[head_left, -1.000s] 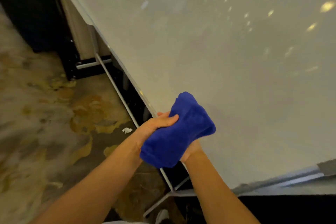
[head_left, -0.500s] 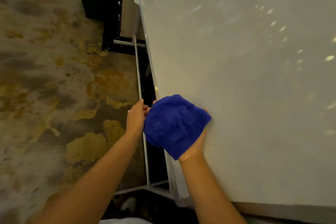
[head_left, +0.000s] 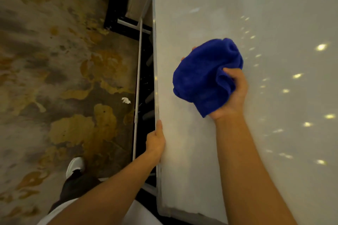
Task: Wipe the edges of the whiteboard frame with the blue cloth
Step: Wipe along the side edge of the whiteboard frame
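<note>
A large whiteboard (head_left: 247, 142) fills the right of the head view, and its thin pale frame edge (head_left: 155, 78) runs top to bottom at centre. My right hand (head_left: 233, 95) is shut on the bunched blue cloth (head_left: 204, 76), held over the board surface a little right of the frame edge. My left hand (head_left: 156, 141) grips the left frame edge lower down, thumb along the front face and fingers hidden behind the board.
A white stand tube (head_left: 138, 82) runs just left of the board above a dark gap. Patterned brown and gold carpet (head_left: 54, 78) covers the left, with a small white scrap (head_left: 126, 100). My white shoe (head_left: 75, 167) is at bottom left. A dark cabinet base (head_left: 117, 5) stands at top.
My left hand let go of the cloth and slid down to grip the frame edge. My right hand carried the cloth up and right, away from the edge. The view swung left.
</note>
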Demonstrator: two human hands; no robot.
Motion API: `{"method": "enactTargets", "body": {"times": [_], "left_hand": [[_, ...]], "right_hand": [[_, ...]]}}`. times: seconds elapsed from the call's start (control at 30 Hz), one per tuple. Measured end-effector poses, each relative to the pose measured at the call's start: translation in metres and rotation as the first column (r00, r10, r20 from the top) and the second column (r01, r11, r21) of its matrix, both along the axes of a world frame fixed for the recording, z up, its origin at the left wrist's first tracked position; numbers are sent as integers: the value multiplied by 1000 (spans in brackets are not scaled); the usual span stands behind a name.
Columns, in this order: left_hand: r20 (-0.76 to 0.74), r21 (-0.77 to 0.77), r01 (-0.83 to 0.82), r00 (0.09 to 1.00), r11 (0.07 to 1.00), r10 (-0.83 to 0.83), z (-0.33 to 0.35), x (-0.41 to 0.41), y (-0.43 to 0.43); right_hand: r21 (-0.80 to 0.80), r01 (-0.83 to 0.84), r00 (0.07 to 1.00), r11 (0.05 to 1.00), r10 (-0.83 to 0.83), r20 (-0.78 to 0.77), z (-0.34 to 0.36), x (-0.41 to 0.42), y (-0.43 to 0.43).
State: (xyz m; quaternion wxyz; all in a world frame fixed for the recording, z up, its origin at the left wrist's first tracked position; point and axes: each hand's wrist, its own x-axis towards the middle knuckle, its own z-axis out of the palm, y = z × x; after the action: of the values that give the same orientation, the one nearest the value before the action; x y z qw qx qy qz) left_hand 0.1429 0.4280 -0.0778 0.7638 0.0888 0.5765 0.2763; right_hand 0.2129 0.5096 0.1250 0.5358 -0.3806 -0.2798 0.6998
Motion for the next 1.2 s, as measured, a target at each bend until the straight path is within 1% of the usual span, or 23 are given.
{"method": "enactTargets", "body": {"times": [0.1,0.13,0.17,0.2,0.23,0.3,0.33,0.37,0.4,0.43,0.47,0.57,0.67,0.73,0.83,0.9,0.93,0.97,1.07,1.1,1.13,1.17,1.2], "left_hand": [[-76,56,-29,997,998,33,1,-15,-3],[-86,57,-33,996,998,37,0,-19,-3],[-100,63,-35,994,997,41,-1,-21,-3],[-116,56,-26,993,998,33,-2,-24,-2],[-130,51,-29,991,998,36,-2,-26,0],[-168,43,-50,984,998,57,-3,-29,2],[-195,49,-54,979,997,63,-4,-30,4],[-223,65,-54,972,996,68,-7,-31,4],[-231,88,-68,969,994,86,-6,-31,2],[-232,117,-69,968,991,94,-5,-32,0],[-244,153,-19,968,988,56,-3,-34,-1],[-356,269,32,932,963,68,-7,-37,-1],[-427,165,22,903,986,51,-3,-35,-3],[-385,139,-11,920,990,64,-6,-31,-3],[-380,96,-90,917,991,120,-15,-25,3],[-388,55,-126,911,991,137,-18,-24,6],[-401,56,-120,906,991,133,-18,-24,7],[-415,65,-107,901,992,124,-18,-23,6],[-479,71,-62,874,996,88,-14,-17,1],[-486,62,-52,871,997,76,-13,-14,-1],[-487,59,-54,870,997,76,-14,-12,-2],[-486,66,-62,869,996,86,-16,-10,-2],[-486,80,-68,868,994,99,-17,-10,-1]], "right_hand": [[-23,-10,936,1000,17,351,30,-9,36],[-29,-88,878,996,92,470,36,-14,49],[-64,-180,769,982,181,614,37,-21,58],[-127,-302,593,945,291,751,30,-30,67],[-222,-425,346,877,384,856,19,-44,72],[-490,-580,-173,651,490,855,-19,-66,68],[-615,-594,-426,519,445,787,-44,-74,62],[-729,-572,-666,376,307,680,-67,-76,53],[-804,-536,-807,259,122,577,-83,-75,42],[-833,-520,-849,188,-6,529,-94,-73,36],[-840,-519,-854,157,-52,518,-104,-71,33],[-867,-486,-874,112,-44,484,-122,-72,32],[-887,-458,-853,58,-311,420,-135,-74,48],[-872,-478,-806,104,-447,388,-138,-72,89],[-868,-415,-825,271,-514,234,-134,-79,158],[-873,-358,-850,330,-503,158,-139,-82,169],[-886,-349,-856,306,-489,169,-143,-82,159],[-904,-357,-847,237,-490,206,-147,-80,141],[-916,-395,-805,-66,-456,380,-149,-60,85],[-909,-400,-786,-117,-466,406,-146,-55,82],[-903,-412,-766,-124,-490,417,-144,-55,92],[-904,-422,-762,-69,-513,395,-143,-58,110],[-899,-436,-775,34,-522,356,-143,-63,131]]}}
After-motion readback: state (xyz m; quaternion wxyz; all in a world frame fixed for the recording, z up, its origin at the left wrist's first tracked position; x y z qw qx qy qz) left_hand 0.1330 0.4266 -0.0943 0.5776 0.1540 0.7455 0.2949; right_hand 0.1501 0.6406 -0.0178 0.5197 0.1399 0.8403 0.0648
